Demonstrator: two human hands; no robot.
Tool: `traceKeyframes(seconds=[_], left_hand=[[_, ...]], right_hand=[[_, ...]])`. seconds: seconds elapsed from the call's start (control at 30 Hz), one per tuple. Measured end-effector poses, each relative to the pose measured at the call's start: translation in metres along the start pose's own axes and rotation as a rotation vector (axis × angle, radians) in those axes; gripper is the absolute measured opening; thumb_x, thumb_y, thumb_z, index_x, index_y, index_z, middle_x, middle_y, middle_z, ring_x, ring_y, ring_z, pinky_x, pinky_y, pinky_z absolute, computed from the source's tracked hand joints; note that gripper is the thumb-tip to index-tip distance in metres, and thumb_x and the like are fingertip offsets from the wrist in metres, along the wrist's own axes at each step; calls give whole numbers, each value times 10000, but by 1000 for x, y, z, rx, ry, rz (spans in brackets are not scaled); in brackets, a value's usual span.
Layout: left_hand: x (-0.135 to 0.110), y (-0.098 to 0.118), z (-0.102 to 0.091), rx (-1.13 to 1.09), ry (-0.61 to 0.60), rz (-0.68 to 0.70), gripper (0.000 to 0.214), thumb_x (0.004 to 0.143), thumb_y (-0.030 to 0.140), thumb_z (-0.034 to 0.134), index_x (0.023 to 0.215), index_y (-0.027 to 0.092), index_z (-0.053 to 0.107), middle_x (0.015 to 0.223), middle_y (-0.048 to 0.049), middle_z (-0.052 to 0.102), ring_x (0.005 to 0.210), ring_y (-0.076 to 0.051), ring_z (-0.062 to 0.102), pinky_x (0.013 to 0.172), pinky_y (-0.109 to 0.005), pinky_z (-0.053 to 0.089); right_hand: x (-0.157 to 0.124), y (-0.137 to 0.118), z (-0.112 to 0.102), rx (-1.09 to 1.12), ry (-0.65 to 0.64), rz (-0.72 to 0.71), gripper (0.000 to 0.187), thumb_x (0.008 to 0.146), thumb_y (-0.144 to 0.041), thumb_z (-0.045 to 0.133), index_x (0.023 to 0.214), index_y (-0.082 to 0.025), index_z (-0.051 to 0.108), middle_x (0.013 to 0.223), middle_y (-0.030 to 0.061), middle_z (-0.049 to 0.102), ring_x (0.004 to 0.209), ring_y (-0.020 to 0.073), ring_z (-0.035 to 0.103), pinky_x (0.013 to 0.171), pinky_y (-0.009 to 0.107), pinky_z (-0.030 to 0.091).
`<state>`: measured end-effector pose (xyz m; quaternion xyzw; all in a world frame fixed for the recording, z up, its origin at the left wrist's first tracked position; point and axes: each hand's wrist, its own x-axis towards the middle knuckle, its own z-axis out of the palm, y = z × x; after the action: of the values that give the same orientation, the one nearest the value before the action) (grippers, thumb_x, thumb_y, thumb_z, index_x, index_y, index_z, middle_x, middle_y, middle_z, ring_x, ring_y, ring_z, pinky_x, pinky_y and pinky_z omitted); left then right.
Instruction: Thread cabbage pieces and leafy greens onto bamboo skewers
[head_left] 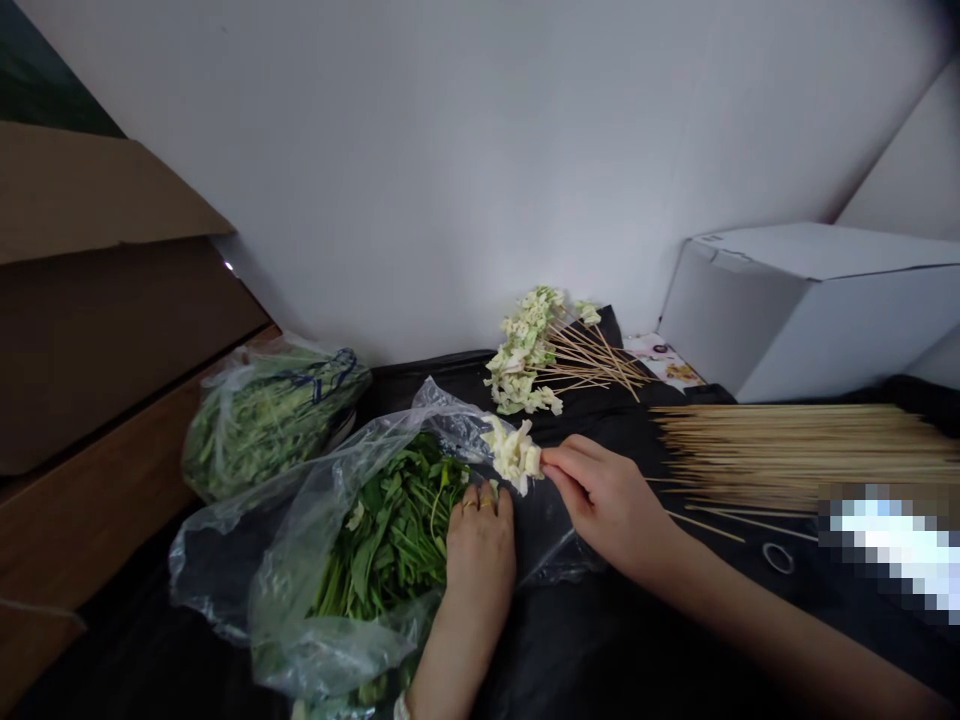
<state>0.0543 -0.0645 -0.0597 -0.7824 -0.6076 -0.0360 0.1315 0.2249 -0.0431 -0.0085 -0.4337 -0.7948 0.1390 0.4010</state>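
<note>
My right hand (604, 495) pinches a skewer loaded with pale green-white folded leaves (514, 452), its fingers closed just right of the leaves. My left hand (480, 545), two rings on its fingers, reaches into an open clear plastic bag (315, 560) full of leafy greens (390, 530); its fingertips are curled among the stems and what they hold is hidden. Both hands work over a black sheet (600, 640).
A pile of finished leaf skewers (540, 350) lies behind the hands. Several bare bamboo skewers (795, 450) lie at right, a white box (802, 300) behind them. A second bag of greens (262, 415) sits left, beside cardboard (97, 300). A rubber band (778, 557) lies near my right forearm.
</note>
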Motion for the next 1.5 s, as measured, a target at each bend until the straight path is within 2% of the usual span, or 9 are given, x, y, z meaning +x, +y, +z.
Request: traceKeyframes(seconds=[0.3, 0.47, 0.57, 0.67, 0.77, 0.93, 1.13, 1.37, 1.5], left_hand=[[2, -6, -10, -155, -47, -10, 221, 878, 51, 502, 925, 152, 693, 1061, -113, 713, 968, -276, 653, 868, -404, 534], [4, -3, -11, -115, -55, -124, 187, 919, 118, 499, 1014, 155, 656, 976, -109, 696, 903, -246, 674, 823, -363, 542], [3, -1, -9, -49, -90, -80, 290, 896, 42, 457, 1088, 148, 647, 963, -121, 699, 908, -277, 677, 804, -397, 543], [1, -2, -9, -102, -78, -66, 262, 860, 29, 489, 998, 152, 675, 944, -119, 696, 881, -293, 676, 787, -419, 544], [1, -7, -10, -378, 58, -99, 184, 852, 66, 540, 894, 168, 687, 923, -97, 687, 860, -252, 674, 782, -370, 545], [6, -14, -15, -1046, 401, -200, 173, 867, 180, 591, 983, 195, 719, 1052, -88, 691, 986, -215, 663, 903, -342, 514], [9, -10, -24, -1699, 406, -467, 371, 744, 239, 740, 1105, 197, 667, 1104, -79, 721, 994, -220, 698, 885, -331, 543], [9, -9, -31, -1800, 505, -532, 617, 693, 203, 787, 1261, 219, 546, 1124, -75, 707, 1006, -198, 703, 885, -295, 550], [9, -8, -32, -1754, 512, -546, 447, 745, 282, 758, 1159, 189, 617, 1073, -84, 715, 996, -220, 694, 844, -326, 577]], right_hand=[[0, 1, 0, -2, -5, 2, 212, 939, -138, 471, 889, -190, 670, 842, 37, 604, 786, 154, 610, 765, 269, 461], [0, 0, 1, 10, -19, -7, 215, 947, -152, 461, 911, -186, 670, 847, 39, 599, 777, 157, 607, 753, 280, 465], [0, 0, 0, 8, -22, -9, 220, 951, -160, 456, 904, -185, 670, 842, 37, 597, 771, 159, 604, 743, 285, 466], [0, -1, 0, 0, -15, -11, 223, 953, -166, 455, 919, -182, 674, 841, 39, 600, 772, 162, 605, 742, 291, 466], [0, -2, -1, -4, -1, -8, 226, 955, -168, 453, 933, -180, 678, 848, 41, 607, 777, 164, 609, 744, 293, 466], [1, -3, -5, 4, 41, -18, 225, 952, -162, 458, 951, -188, 681, 855, 35, 614, 772, 159, 614, 742, 287, 464], [2, -6, -10, -2, 56, -28, 213, 941, -160, 472, 938, -193, 683, 838, 29, 618, 754, 156, 615, 722, 283, 461], [0, -5, -9, 13, -2, -37, 210, 935, -162, 474, 891, -207, 675, 842, 24, 612, 754, 148, 614, 734, 280, 462], [0, -3, -8, 26, -10, -18, 204, 928, -173, 483, 877, -211, 677, 836, 21, 616, 739, 144, 607, 713, 280, 457]])
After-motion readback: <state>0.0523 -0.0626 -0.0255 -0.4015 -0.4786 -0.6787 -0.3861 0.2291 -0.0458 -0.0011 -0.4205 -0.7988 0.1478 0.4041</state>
